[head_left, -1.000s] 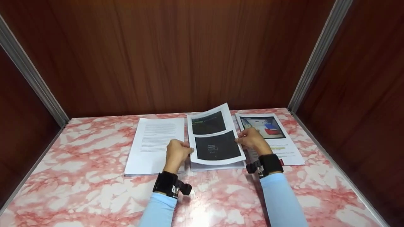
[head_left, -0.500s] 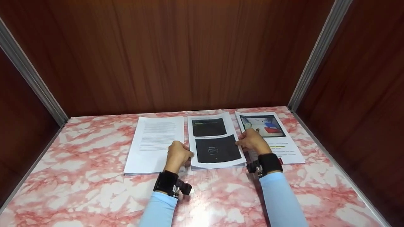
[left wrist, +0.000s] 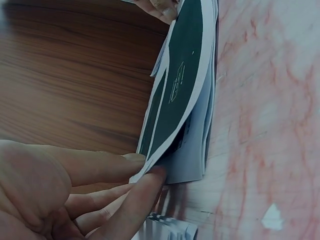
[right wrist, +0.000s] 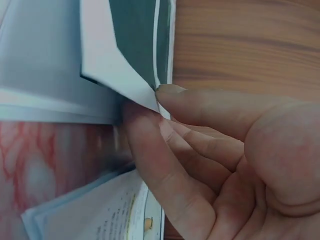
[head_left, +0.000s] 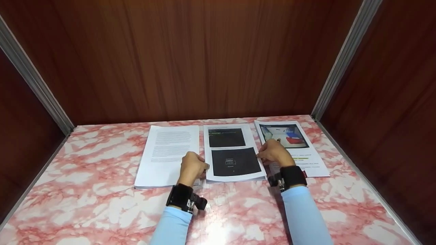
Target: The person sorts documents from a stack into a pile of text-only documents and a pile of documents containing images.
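Following this from afar through the head view, I see the printed sheet (head_left: pixel 235 153) lying much flatter over the middle stack (left wrist: pixel 192 162) than it did a second ago, when its far edge stood up in a curl. That edge has dropped, and the sheet now looks nearly in line with the pages beneath it, while both hands have barely shifted. To my eye, the lowering is almost done and only the near part remains to be let down.

The wrist views keep me from calling it settled. On my left-wrist picture the sheet bows, with a gap between it and the pages below. The left hand (head_left: pixel 193 166) has its grip pinching one side edge between thumb and finger; the right hand (head_left: pixel 276 153) pinches the opposite edge the same way, thumb on top and finger underneath. I judge that releasing one side early could skew it.

On the table (head_left: pixel 102 204), the left stack (head_left: pixel 167 153) shows a page of text, just beside the left hand. The right stack (head_left: pixel 308 160), topped by a colour picture, lies partly behind the right hand.
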`<state>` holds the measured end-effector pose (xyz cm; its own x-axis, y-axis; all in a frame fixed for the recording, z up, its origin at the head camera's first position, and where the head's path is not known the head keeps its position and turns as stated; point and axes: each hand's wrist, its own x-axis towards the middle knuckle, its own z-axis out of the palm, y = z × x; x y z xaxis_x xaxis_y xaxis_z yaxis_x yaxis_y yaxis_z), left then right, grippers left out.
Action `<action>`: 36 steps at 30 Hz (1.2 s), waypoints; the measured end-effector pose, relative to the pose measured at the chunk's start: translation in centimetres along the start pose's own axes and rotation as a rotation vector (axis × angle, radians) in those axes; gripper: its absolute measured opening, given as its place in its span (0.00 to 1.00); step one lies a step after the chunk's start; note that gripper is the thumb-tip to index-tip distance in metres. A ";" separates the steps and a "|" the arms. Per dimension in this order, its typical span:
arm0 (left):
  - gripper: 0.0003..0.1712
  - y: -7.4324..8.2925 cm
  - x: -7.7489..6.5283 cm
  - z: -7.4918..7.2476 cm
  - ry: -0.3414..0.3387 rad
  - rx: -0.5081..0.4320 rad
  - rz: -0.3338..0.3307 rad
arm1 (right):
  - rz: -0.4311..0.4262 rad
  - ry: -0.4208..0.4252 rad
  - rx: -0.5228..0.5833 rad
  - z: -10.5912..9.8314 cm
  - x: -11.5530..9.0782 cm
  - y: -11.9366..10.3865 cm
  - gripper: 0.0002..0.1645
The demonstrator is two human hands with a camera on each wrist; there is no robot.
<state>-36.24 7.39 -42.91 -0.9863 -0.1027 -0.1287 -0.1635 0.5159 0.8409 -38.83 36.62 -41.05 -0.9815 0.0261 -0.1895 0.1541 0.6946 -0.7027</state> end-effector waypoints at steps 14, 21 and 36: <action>0.11 0.8 -0.5 -0.5 0.026 0.092 0.037 | -0.089 0.143 -0.164 -0.6 -0.7 -1.2 0.09; 0.11 1.0 -0.5 -0.5 0.054 0.184 0.048 | -0.106 0.149 -0.290 -0.1 -0.7 -1.6 0.13; 0.11 0.9 -0.7 -0.1 0.045 0.203 0.034 | -0.031 0.107 -0.198 0.2 -0.9 -1.4 0.15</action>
<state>-35.71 7.87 -41.98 -0.9902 -0.1179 -0.0750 -0.1355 0.6800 0.7206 -38.16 35.51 -40.05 -0.9935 0.0709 -0.0887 0.1085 0.8238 -0.5564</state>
